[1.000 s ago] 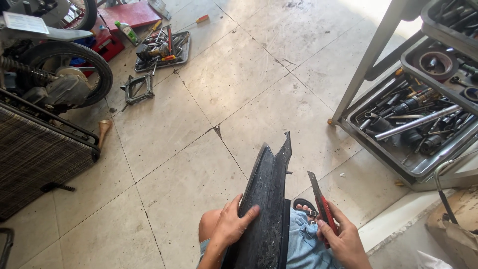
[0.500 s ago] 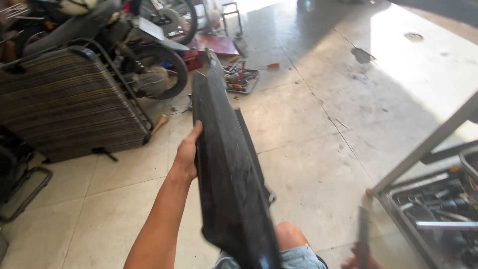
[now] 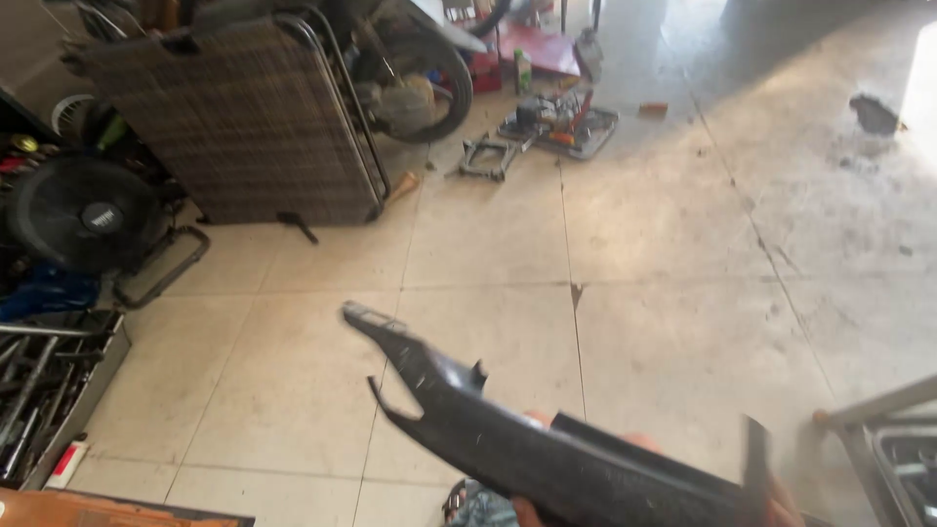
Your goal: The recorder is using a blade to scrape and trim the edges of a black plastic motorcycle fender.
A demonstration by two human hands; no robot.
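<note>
Tiled floor (image 3: 664, 254), then a long black panel (image 3: 508, 444) held low across the frame, probably stiff, light, scuffed, best gripped mid-length; a hand (image 3: 532, 507) peeks from behind it, grip hidden, can't tell

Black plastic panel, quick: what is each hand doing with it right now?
Left hand: mostly hidden behind the black plastic panel; its grip cannot be told.
Right hand: only a blurred sliver at the panel's lower end; its grip cannot be told.
</note>
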